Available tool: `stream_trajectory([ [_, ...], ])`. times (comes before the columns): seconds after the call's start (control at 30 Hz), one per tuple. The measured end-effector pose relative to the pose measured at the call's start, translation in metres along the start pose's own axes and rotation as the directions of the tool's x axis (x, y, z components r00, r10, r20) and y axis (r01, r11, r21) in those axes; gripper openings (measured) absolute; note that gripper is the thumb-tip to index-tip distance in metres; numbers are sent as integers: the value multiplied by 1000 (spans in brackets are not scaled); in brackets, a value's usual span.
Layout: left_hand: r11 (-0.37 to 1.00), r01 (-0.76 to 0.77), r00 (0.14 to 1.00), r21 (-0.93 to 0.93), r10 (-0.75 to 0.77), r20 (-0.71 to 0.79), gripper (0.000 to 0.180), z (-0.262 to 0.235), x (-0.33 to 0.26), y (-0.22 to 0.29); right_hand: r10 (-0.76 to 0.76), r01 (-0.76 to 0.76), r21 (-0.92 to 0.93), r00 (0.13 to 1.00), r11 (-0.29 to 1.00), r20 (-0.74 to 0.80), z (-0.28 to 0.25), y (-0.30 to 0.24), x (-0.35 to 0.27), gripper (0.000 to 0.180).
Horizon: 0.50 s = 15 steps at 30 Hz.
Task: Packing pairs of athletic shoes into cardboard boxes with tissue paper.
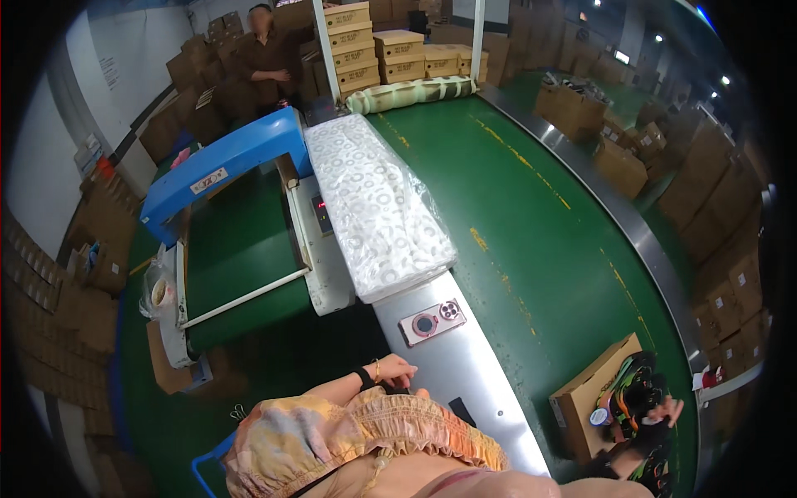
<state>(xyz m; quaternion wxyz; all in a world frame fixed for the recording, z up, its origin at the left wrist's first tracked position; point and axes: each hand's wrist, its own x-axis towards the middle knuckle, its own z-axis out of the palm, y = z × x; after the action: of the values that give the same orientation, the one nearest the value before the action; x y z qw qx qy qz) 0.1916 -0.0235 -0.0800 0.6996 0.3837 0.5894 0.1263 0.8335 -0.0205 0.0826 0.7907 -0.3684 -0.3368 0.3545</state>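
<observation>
My left hand (393, 370), with a black band and a bracelet at its wrist, is at the left edge of the metal ledge (490, 398), fingers bent and close together. A dark patch shows just beneath it; I make out nothing held. My right hand (664, 412) reaches to the lower right, fingers apart, above dark shoes (635, 383) with green and orange parts. Some of these lie in an open cardboard box (581, 397) on the green belt (506, 241); others are beside it. A round white-lidded thing (599, 417) sits at the box's edge.
A phone (432, 322) lies on the ledge, below a plastic-wrapped patterned bundle (378, 203). A blue arched machine (224, 170) spans another belt at the left. Stacked shoe boxes (400, 58) and a rolled padded cover (413, 95) are at the far end. A person (274, 62) stands beyond.
</observation>
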Motion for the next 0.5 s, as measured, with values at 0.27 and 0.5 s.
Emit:
stream_trajectory([
  [0.27,998,-66,995,-10,65,-75,31,2,7,-9,150,-154,-765,986,626,-76,-4,70,-33,44],
  [0.5,981,-109,980,158,133,-151,31,10,15,-9,442,-22,-970,892,241,90,134,177,-173,38],
])
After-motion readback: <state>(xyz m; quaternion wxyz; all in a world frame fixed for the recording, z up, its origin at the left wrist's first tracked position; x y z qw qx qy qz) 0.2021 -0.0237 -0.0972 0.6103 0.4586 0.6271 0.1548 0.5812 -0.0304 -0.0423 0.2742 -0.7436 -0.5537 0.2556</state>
